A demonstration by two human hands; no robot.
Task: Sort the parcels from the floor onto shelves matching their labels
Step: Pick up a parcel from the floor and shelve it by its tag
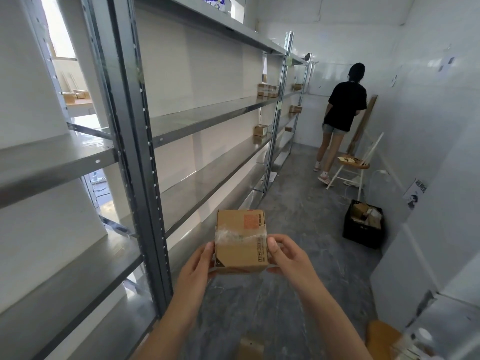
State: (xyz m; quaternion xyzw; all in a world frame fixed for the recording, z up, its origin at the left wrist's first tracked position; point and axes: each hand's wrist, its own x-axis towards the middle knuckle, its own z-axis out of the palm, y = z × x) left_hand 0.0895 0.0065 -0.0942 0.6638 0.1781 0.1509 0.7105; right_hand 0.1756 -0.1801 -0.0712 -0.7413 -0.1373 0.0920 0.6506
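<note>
I hold a small brown cardboard parcel (241, 240) with clear tape and a red stamp in front of me, above the floor. My left hand (197, 266) grips its left side and my right hand (285, 258) grips its right side. Grey metal shelves (207, 120) run along the left wall, close to the parcel. A few small parcels (267, 90) sit far down on those shelves, another parcel (260, 130) one level lower. A black crate (362, 224) on the floor at the right holds more parcels.
A person in a black shirt (342, 110) stands at the far end of the aisle, back turned. A white chair with a wooden seat (353, 162) stands near them. A cardboard piece (250, 346) lies on the floor below me. White walls close in the right side.
</note>
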